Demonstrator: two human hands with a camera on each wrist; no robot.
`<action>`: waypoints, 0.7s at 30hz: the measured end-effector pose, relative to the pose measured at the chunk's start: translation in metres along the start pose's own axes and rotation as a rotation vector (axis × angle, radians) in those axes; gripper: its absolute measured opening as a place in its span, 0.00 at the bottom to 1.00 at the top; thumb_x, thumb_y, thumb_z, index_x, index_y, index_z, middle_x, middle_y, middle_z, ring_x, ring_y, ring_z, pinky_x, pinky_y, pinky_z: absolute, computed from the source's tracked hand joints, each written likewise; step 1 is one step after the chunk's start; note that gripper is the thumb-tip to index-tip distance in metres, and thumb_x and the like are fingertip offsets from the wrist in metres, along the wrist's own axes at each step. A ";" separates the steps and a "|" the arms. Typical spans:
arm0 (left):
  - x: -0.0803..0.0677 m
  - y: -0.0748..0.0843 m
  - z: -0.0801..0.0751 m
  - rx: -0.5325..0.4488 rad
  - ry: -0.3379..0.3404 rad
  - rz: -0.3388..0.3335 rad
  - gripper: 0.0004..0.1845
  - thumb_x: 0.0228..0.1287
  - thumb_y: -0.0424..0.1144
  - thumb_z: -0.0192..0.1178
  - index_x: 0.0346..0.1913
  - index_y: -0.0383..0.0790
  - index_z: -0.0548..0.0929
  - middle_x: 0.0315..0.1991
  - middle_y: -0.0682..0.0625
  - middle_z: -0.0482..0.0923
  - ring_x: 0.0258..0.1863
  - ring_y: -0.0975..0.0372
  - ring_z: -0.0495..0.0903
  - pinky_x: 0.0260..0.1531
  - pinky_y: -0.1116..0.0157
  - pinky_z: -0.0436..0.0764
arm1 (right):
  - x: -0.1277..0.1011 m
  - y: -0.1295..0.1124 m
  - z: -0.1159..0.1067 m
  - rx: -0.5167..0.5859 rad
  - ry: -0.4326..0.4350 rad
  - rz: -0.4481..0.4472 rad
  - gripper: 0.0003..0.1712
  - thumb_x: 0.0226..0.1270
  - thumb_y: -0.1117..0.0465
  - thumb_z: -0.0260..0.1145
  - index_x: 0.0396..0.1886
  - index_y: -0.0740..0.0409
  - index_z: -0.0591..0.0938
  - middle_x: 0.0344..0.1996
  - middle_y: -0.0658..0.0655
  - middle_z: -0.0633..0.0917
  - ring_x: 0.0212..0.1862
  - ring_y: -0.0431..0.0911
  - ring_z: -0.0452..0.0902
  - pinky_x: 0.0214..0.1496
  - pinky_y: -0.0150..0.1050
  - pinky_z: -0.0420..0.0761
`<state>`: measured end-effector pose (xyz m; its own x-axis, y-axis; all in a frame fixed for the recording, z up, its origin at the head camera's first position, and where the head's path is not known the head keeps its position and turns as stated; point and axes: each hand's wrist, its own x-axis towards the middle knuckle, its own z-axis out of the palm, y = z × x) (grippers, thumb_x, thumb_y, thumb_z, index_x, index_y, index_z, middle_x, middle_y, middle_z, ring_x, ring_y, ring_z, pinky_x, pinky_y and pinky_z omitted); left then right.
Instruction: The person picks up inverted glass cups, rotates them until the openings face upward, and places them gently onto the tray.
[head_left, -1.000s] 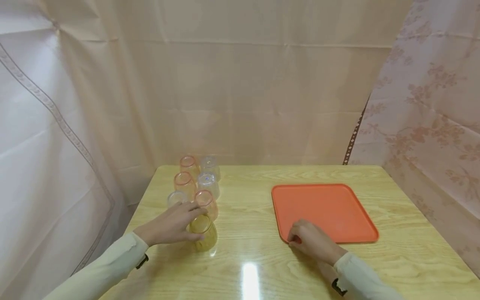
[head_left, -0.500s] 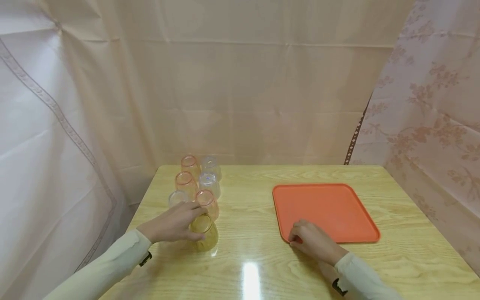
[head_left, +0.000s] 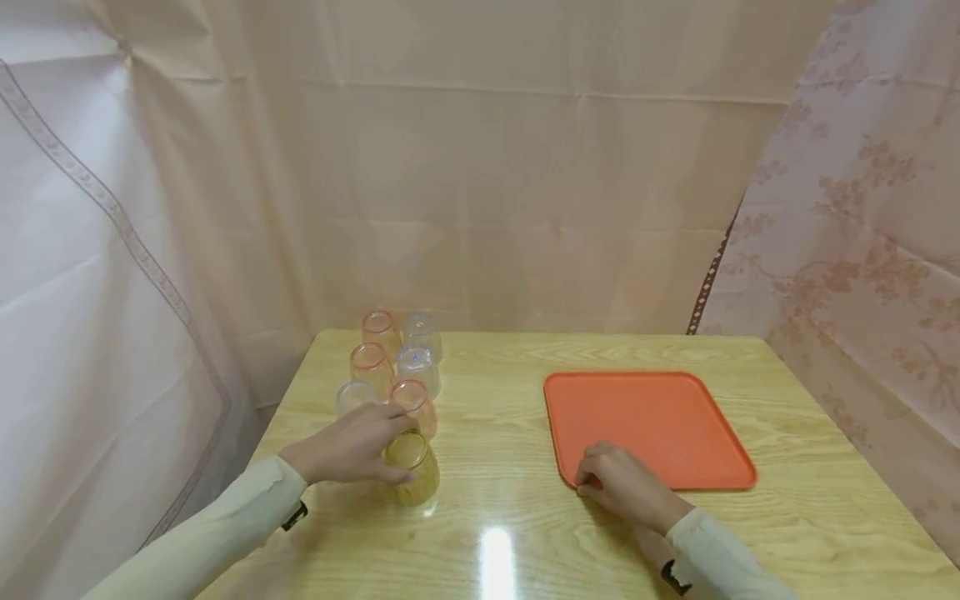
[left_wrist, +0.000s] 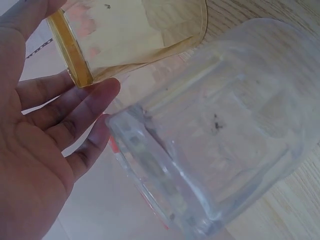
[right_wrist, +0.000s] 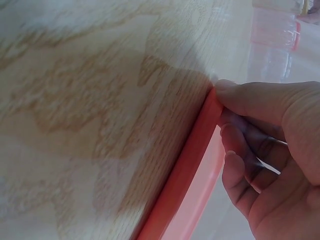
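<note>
In the head view my left hand [head_left: 352, 448] holds an upside-down yellow drinking glass [head_left: 420, 485] near its raised base, thumb on the near side and fingers on the far side. The left wrist view has the yellow glass [left_wrist: 135, 35] between thumb and fingers, with a clear glass [left_wrist: 225, 130] large beside the fingertips. A pink glass [head_left: 417, 408] stands right behind the yellow one. My right hand [head_left: 633, 487] pinches the near left corner of a flat red-orange tray [head_left: 652, 417]. Up close, its thumb lies on the tray rim [right_wrist: 185, 170], the other fingers curled.
Several more upturned glasses stand behind the left hand: a pink one [head_left: 370, 371], another pink one [head_left: 381, 332], a clear one [head_left: 356, 395], and clear ones [head_left: 418, 371] further back. A hanging cloth [head_left: 510, 208] borders the wooden table [head_left: 495, 467] at the back.
My left hand and the yellow glass have shifted slightly to the right. The right hand stays at the tray's corner, and the other glasses have not moved.
</note>
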<state>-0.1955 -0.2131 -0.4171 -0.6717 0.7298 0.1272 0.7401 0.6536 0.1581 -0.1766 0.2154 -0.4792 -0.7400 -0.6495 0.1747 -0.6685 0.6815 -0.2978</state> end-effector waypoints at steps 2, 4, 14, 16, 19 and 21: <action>0.002 0.001 0.000 0.001 -0.004 0.005 0.30 0.56 0.61 0.73 0.53 0.43 0.84 0.43 0.56 0.79 0.35 0.67 0.73 0.37 0.63 0.75 | 0.000 0.000 0.000 -0.004 -0.001 0.001 0.08 0.57 0.64 0.80 0.31 0.47 0.89 0.30 0.38 0.83 0.36 0.35 0.75 0.35 0.32 0.79; 0.003 0.001 0.000 -0.003 -0.006 0.009 0.30 0.56 0.61 0.73 0.53 0.43 0.84 0.42 0.57 0.78 0.33 0.67 0.72 0.35 0.65 0.74 | -0.001 0.000 0.000 -0.006 -0.004 0.001 0.08 0.57 0.64 0.80 0.31 0.47 0.89 0.30 0.38 0.82 0.36 0.35 0.75 0.35 0.32 0.79; 0.010 0.003 0.000 -0.060 0.003 0.006 0.28 0.57 0.60 0.73 0.53 0.45 0.83 0.40 0.59 0.74 0.31 0.68 0.71 0.32 0.67 0.74 | -0.001 0.000 0.001 -0.003 -0.020 0.001 0.08 0.58 0.64 0.80 0.31 0.46 0.89 0.30 0.38 0.83 0.36 0.35 0.75 0.35 0.32 0.79; 0.013 0.004 0.000 -0.076 0.009 0.005 0.28 0.58 0.60 0.73 0.53 0.45 0.82 0.42 0.58 0.73 0.33 0.68 0.72 0.34 0.66 0.77 | 0.000 0.000 0.000 0.003 -0.026 0.005 0.08 0.58 0.64 0.80 0.32 0.46 0.89 0.31 0.38 0.83 0.36 0.35 0.76 0.36 0.32 0.80; 0.016 0.005 0.001 -0.099 0.021 0.007 0.30 0.58 0.59 0.73 0.56 0.43 0.81 0.45 0.57 0.74 0.35 0.67 0.74 0.38 0.63 0.79 | 0.001 0.000 0.000 0.009 -0.025 0.011 0.08 0.58 0.64 0.79 0.32 0.46 0.89 0.31 0.38 0.83 0.37 0.36 0.76 0.36 0.32 0.80; 0.018 0.006 0.001 -0.107 0.028 0.010 0.31 0.58 0.58 0.74 0.57 0.42 0.81 0.46 0.56 0.74 0.36 0.67 0.74 0.39 0.63 0.80 | 0.001 0.000 -0.001 0.015 -0.025 0.015 0.08 0.58 0.65 0.79 0.32 0.46 0.89 0.31 0.38 0.83 0.37 0.36 0.77 0.36 0.32 0.81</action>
<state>-0.2029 -0.1957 -0.4146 -0.6657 0.7297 0.1563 0.7404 0.6197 0.2602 -0.1776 0.2151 -0.4786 -0.7477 -0.6476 0.1469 -0.6561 0.6862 -0.3141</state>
